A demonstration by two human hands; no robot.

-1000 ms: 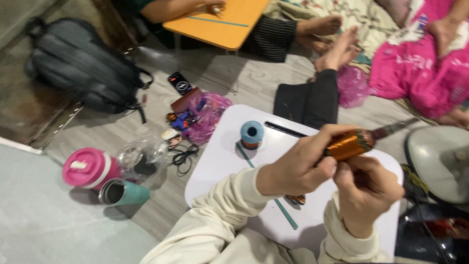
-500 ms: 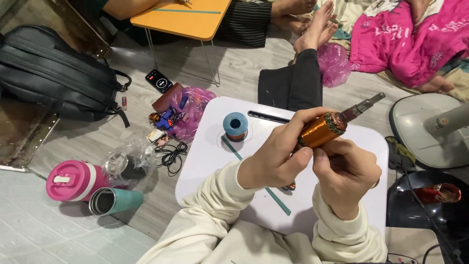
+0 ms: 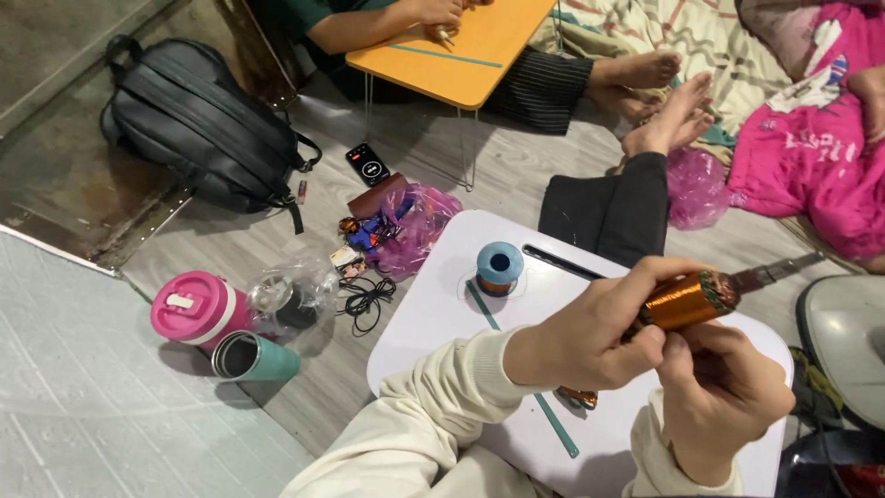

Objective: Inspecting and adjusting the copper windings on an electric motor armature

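We work above a small white folding table [image 3: 442, 323], with a black backpack [image 3: 198, 138] well apart on the floor. Our left hand [image 3: 581, 337] closes its fingers around a copper wire coil [image 3: 687, 300] on a metal shaft, held above the table. Our right hand [image 3: 724, 392], curled, pinches the coil's near end. A blue wire spool [image 3: 500, 267] stands on the table.

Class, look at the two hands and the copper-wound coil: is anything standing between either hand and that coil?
Nothing visible does. The left hand grips the copper coil directly, and the right hand touches it from below, above the white table.
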